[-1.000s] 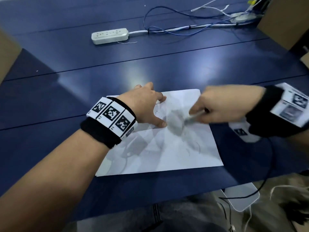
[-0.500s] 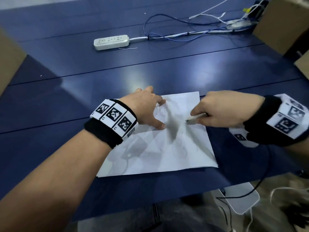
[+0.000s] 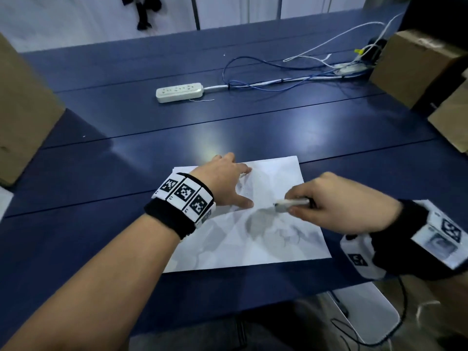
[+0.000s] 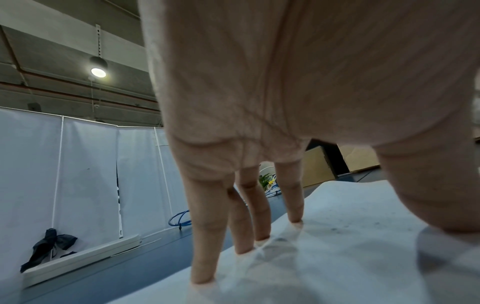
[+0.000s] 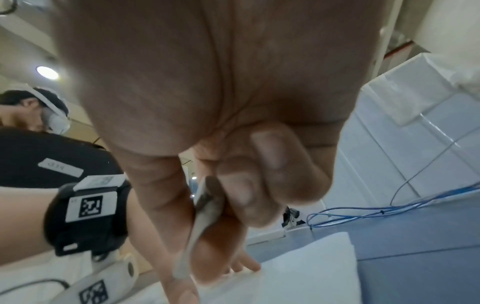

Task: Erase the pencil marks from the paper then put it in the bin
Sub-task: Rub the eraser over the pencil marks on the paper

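Note:
A creased white sheet of paper (image 3: 253,239) with faint grey pencil marks lies on the blue table (image 3: 228,127). My left hand (image 3: 228,183) lies on the sheet's upper left part, its straight fingers (image 4: 202,257) and thumb pressing the paper (image 4: 350,257) flat. My right hand (image 3: 329,203) hovers over the sheet's right side and pinches a flat white eraser (image 3: 291,204) between thumb and curled fingers. The eraser's tip points left, just above the paper. In the right wrist view the worn eraser (image 5: 205,211) shows edge-on above the paper (image 5: 298,273).
A white power strip (image 3: 179,91) with blue and white cables (image 3: 278,79) lies at the back. Cardboard boxes stand at the left (image 3: 22,117) and right (image 3: 415,67) edges. A white bin (image 3: 367,312) stands on the floor below the table's near right edge.
My right hand with the eraser has come down and a little towards me over the paper, the eraser's tip lifted from the sheet. The left hand has stayed pressed on the paper. The head view has tilted up.

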